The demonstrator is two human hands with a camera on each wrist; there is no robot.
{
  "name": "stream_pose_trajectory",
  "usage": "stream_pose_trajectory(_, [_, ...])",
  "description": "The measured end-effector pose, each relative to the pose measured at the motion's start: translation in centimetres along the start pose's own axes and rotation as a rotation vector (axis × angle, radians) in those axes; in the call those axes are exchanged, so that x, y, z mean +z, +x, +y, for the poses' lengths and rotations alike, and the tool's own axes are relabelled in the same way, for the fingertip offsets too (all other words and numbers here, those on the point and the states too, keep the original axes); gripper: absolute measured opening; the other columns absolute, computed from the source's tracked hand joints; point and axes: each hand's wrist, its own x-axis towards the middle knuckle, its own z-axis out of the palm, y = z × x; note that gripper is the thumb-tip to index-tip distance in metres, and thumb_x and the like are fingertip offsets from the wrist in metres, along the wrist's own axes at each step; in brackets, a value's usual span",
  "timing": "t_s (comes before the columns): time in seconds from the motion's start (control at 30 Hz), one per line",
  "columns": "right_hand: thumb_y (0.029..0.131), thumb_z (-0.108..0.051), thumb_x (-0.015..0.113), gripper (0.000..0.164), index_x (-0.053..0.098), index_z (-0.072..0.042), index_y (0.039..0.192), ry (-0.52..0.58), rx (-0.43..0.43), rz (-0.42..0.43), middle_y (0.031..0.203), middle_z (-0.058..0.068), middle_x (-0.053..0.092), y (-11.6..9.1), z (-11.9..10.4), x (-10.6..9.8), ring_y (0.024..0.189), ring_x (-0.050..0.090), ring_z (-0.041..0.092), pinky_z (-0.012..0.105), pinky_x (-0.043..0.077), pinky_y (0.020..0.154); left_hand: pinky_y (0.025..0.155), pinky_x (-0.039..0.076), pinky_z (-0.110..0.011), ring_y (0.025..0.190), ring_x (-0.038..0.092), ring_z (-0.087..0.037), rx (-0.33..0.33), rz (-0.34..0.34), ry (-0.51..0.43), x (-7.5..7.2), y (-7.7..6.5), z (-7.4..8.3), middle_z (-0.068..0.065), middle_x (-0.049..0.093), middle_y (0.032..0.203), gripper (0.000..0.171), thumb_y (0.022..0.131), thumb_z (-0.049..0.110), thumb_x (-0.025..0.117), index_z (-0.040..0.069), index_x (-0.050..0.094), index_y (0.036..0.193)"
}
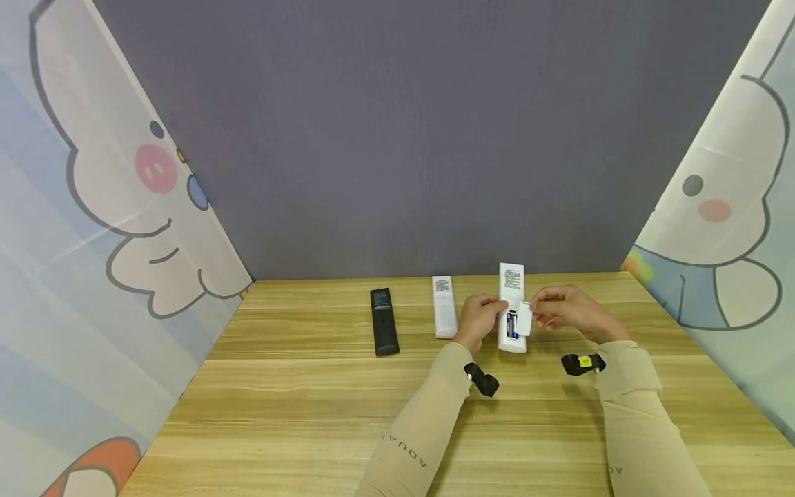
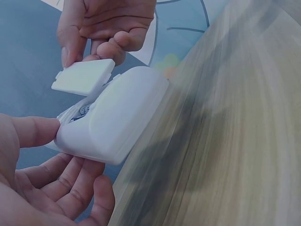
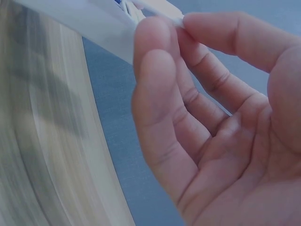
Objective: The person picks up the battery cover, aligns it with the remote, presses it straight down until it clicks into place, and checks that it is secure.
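My left hand [image 1: 479, 319] grips a white remote control [image 1: 512, 277] by its left side, thumb on one edge and fingers beneath, as the left wrist view shows. Its back faces up, with a printed label at the far end. Blue batteries [image 1: 512, 324] show inside the uncovered compartment. Between thumb and fingertips, my right hand [image 1: 573, 312] pinches a white battery cover [image 2: 83, 76], held just over the right part of that compartment. In the right wrist view the cover's edge [image 3: 162, 10] shows at the fingertips, and the other fingers curl loosely.
Left of my hands, a second white remote [image 1: 444, 314] lies back up on the wooden table [image 1: 298, 414]. Further left lies a black remote [image 1: 385, 324], also back up. A dark grey panel [image 1: 397, 152] stands along the table's far edge, with cartoon-printed cloths at both sides.
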Motion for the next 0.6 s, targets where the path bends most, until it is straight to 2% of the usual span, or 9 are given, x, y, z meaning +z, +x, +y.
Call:
stream_pose_trajectory(0.1, [0.103, -0.017, 0.061, 0.026, 0.063, 0.008, 0.109, -0.009, -0.003, -0.006, 0.091, 0.006, 0.070, 0.09, 0.06, -0.04, 0.080, 0.070, 0.018, 0.037, 0.061, 0.074, 0.063, 0.056, -0.029, 0.068, 0.062, -0.010, 0.004, 0.000, 0.001, 0.04, 0.05, -0.02, -0.001, 0.073, 0.086, 0.017, 0.094, 0.016, 0.074, 0.007, 0.077, 0.107])
stream_pose_trajectory(0.33, [0.102, -0.019, 0.063, 0.028, 0.064, 0.008, 0.109, -0.024, -0.013, -0.013, 0.091, 0.005, 0.071, 0.28, 0.07, 0.01, 0.080, 0.070, 0.018, 0.039, 0.061, 0.075, 0.075, 0.061, -0.042, 0.068, 0.061, -0.010, 0.021, -0.001, 0.010, 0.07, 0.07, -0.01, -0.001, 0.073, 0.086, 0.017, 0.093, 0.015, 0.074, 0.006, 0.077, 0.107])
stream_pose_trajectory(0.6, [0.101, -0.019, 0.064, 0.030, 0.064, 0.009, 0.111, -0.046, -0.035, -0.032, 0.092, 0.008, 0.073, 0.33, 0.23, 0.10, 0.082, 0.071, 0.023, 0.043, 0.061, 0.076, 0.079, 0.061, -0.046, 0.068, 0.061, -0.010, 0.025, 0.007, 0.021, 0.19, 0.06, -0.06, -0.001, 0.072, 0.087, 0.016, 0.093, 0.015, 0.074, 0.005, 0.077, 0.105])
